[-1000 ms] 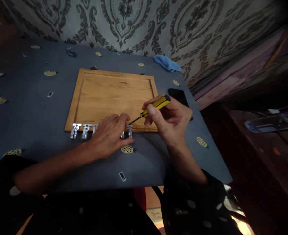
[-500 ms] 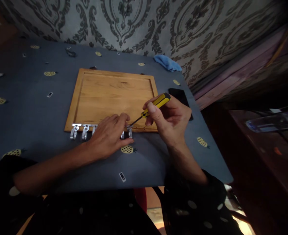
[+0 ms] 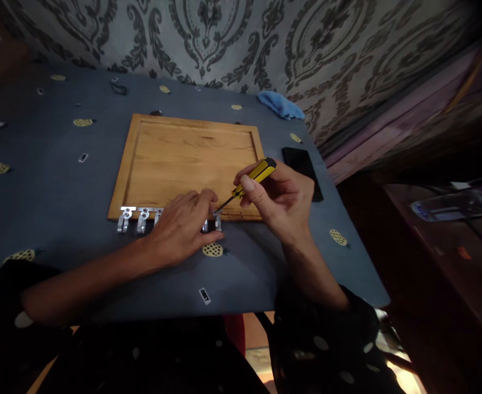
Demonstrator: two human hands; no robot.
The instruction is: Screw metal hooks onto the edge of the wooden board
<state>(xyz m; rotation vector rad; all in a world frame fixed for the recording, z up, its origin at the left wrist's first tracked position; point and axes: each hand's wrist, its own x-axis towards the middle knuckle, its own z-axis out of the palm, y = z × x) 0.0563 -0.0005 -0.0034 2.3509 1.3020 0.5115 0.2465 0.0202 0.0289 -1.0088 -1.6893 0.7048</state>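
Note:
A wooden board [image 3: 191, 158] with a raised frame lies flat on the table. Along its near edge runs a silver metal rail of hooks [image 3: 143, 220]. My left hand [image 3: 179, 227] lies across the rail and hides its middle part; the fingers press at the board's edge, with the thumb below beside the rightmost hook. Gripped in my right hand [image 3: 284, 202] is a yellow and black screwdriver [image 3: 260, 172], tilted down to the left. Its tip meets the rail's right end, close to my left fingertips. Small dark holes show in the board's edge further right.
A black phone [image 3: 302, 167] lies right of the board, partly behind my right hand. The blue cloth [image 3: 280, 105] is at the back right, by the patterned wall. Pineapple prints cover the grey-blue tablecloth [image 3: 60, 197]. Dark furniture [image 3: 429, 246] stands beyond the table's right edge.
My right hand and the screwdriver handle have shifted slightly left, while the tip stays at the rail's right end. More of the phone shows. My left hand has not moved.

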